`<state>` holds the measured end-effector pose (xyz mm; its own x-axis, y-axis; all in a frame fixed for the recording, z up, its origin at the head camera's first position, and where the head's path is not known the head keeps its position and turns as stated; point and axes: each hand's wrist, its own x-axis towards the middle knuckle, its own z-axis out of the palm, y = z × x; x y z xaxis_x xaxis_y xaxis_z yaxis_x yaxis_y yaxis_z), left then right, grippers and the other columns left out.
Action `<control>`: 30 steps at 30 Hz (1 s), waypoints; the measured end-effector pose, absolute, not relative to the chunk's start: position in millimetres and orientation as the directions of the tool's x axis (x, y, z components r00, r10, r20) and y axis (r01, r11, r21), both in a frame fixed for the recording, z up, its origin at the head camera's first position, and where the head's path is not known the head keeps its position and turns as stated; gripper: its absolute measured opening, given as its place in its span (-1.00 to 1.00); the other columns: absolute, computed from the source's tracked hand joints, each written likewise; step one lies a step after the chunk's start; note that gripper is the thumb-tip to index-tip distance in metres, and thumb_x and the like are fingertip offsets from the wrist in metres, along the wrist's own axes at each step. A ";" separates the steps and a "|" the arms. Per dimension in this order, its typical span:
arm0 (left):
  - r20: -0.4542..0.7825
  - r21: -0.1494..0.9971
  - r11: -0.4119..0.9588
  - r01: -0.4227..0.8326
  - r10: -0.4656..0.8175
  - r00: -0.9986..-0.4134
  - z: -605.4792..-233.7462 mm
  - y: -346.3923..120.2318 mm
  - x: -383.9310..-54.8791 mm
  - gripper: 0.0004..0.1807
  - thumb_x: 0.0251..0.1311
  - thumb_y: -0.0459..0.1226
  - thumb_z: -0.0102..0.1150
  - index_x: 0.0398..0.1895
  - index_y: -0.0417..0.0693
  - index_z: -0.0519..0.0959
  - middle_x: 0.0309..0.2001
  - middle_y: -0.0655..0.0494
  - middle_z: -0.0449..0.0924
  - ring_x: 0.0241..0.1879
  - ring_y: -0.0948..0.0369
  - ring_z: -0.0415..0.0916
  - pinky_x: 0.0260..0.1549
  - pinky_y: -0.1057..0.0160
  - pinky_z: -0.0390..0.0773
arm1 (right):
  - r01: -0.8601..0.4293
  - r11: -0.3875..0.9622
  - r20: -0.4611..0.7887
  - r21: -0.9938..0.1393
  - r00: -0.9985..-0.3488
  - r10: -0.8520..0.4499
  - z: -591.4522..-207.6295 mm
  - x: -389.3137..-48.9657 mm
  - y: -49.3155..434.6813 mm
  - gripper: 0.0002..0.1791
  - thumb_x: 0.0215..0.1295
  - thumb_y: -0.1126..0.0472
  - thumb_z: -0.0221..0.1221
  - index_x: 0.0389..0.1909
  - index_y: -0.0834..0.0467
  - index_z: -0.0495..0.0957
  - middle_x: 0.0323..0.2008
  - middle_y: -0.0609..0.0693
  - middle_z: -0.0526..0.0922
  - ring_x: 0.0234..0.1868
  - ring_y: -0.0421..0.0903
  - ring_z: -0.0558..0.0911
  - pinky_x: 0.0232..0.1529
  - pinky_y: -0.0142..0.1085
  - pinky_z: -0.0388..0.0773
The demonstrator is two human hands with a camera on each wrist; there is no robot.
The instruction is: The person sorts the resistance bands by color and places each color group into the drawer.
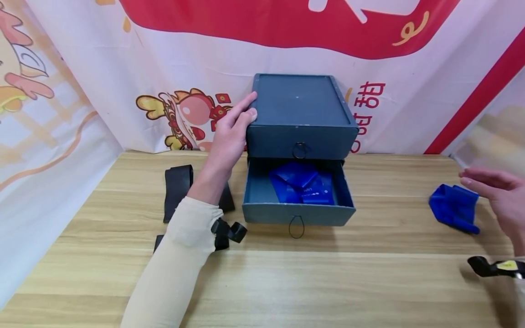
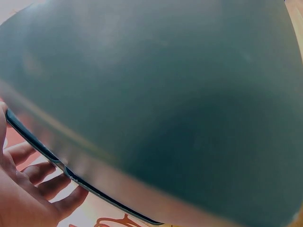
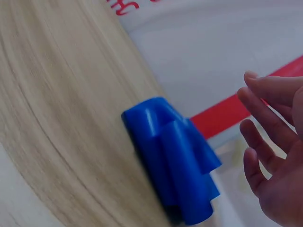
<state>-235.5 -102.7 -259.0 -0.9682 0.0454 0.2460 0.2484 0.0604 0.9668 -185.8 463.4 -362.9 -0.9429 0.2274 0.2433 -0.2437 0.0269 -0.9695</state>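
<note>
A dark blue-grey two-drawer box (image 1: pixel 301 102) stands against the back cloth. My left hand (image 1: pixel 232 134) rests along its left upper edge, with fingers and thumb touching it; the left wrist view shows the fingertips against that edge. The lower drawer (image 1: pixel 299 215) is pulled out, and a folded blue exercise band (image 1: pixel 295 180) with small white print lies inside. On the right, a second blue band (image 1: pixel 453 207) sits loosely folded on the table. Beside it hovers my right hand (image 1: pixel 502 196), fingers loosely bent and holding nothing; the right wrist view shows a gap between them.
Folded black bands (image 1: pixel 177 189) lie on the wooden table (image 1: pixel 287 291) left of the box, partly hidden by my left arm. Both drawers have black loop pulls (image 1: pixel 296 227). A printed white and red cloth (image 1: pixel 197 59) hangs behind.
</note>
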 end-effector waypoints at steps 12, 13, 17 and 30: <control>0.243 0.967 0.069 0.246 0.050 -0.969 -258.0 -101.3 -235.5 -0.49 0.62 0.00 -0.02 0.57 0.44 0.40 0.62 0.42 0.27 0.62 0.29 0.17 0.60 -0.04 0.27 | 0.037 0.413 0.112 -0.910 -0.937 0.332 -387.2 -191.9 485.6 -0.65 0.39 0.27 0.37 0.14 -0.07 0.75 -0.31 -0.67 0.71 -0.26 -0.64 0.63 -0.26 -0.77 0.44; 0.244 0.967 0.067 0.247 0.050 -0.968 -258.1 -101.0 -235.4 -0.49 0.62 0.00 -0.03 0.57 0.43 0.40 0.62 0.41 0.27 0.62 0.28 0.17 0.60 -0.04 0.27 | 0.047 0.421 0.106 -0.906 -0.937 0.334 -388.6 -191.7 486.8 -0.66 0.40 0.26 0.36 0.14 -0.09 0.75 -0.31 -0.68 0.70 -0.27 -0.65 0.61 -0.28 -0.76 0.43; 0.247 0.966 0.061 0.250 0.048 -0.968 -259.1 -99.9 -235.1 -0.49 0.62 -0.01 -0.03 0.58 0.42 0.40 0.63 0.40 0.27 0.63 0.26 0.17 0.59 -0.05 0.29 | 0.066 0.447 0.091 -0.892 -0.943 0.320 -392.9 -191.7 492.2 -0.69 0.43 0.27 0.33 0.09 -0.12 0.74 -0.32 -0.72 0.66 -0.30 -0.65 0.58 -0.33 -0.73 0.44; 0.247 0.967 0.058 0.248 0.035 -0.968 -258.3 -101.2 -234.4 -0.49 0.62 -0.01 -0.02 0.57 0.41 0.41 0.62 0.40 0.28 0.62 0.27 0.19 0.60 -0.06 0.28 | 0.310 0.706 -0.025 -0.636 -0.923 0.383 -397.5 -196.7 500.0 -0.21 0.51 -0.24 0.17 0.60 0.10 0.33 0.07 -0.43 0.52 0.29 0.10 0.36 0.46 -0.14 0.39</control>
<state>-234.4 -101.2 -258.3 -0.9685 0.0348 0.2467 0.2484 0.0583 0.9669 -196.7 500.0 -397.5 -0.9233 0.3834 -0.0248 0.3104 0.7063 -0.6362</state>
